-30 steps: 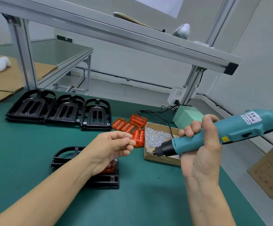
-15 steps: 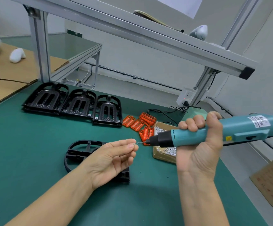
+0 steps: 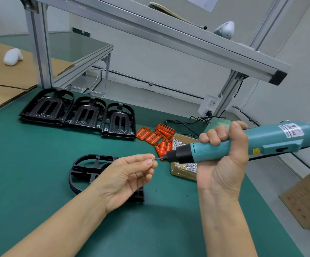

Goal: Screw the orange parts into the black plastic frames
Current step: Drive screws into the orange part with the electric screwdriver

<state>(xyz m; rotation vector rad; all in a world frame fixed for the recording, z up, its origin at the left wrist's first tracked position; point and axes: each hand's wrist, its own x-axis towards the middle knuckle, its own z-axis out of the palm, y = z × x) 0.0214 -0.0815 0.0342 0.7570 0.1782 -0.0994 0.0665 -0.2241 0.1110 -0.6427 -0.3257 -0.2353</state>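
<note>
While a small screw [image 3: 152,159] was pinched by the left hand [image 3: 126,179] at the bit tip, the teal screwdriver [image 3: 243,143] was gripped by the right hand [image 3: 222,164]. 1 black frame [image 3: 87,170] lay beneath (partly hidden); 3 frames [image 3: 80,113] and the orange parts [image 3: 156,136] were seen behind it on the green table [image 3: 30,173].

Screw meets driver bit above the bench

The left hand [image 3: 126,175] pinches a small screw [image 3: 152,159] at the bit of the teal electric screwdriver [image 3: 243,143], gripped by the right hand [image 3: 222,164]; a black frame [image 3: 93,169] lies beneath, orange parts [image 3: 156,136] and a screw box [image 3: 183,164] toward the bench's far right edge.
</note>
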